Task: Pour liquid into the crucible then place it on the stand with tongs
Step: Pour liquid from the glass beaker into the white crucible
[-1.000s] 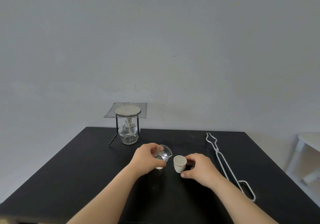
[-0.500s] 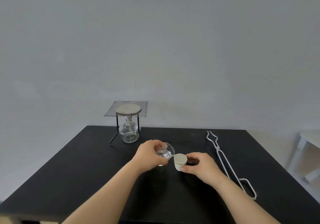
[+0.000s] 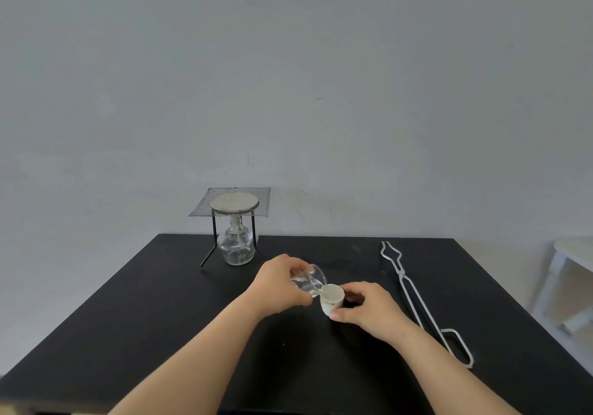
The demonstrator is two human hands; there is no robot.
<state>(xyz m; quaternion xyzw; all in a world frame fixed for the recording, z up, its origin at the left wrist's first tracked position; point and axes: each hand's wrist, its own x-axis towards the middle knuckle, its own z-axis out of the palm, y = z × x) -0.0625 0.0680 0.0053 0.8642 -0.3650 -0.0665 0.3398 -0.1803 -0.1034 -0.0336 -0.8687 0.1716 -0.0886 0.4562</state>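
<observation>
A small white crucible stands on the black table near its middle. My right hand holds it from the right, thumb and fingers around its side. My left hand grips a small clear glass beaker, tipped to the right with its lip over the crucible's rim; clear liquid lies in it. Metal tongs lie flat on the table to the right. At the back left is the tripod stand with wire gauze and a round pad on top.
A glass alcohol burner sits under the stand between its black legs. A white piece of furniture stands beyond the table's right edge. A grey wall rises behind the table.
My left hand has tipped the beaker further right and down, bringing its lip over the crucible. My right hand stays on the crucible.
</observation>
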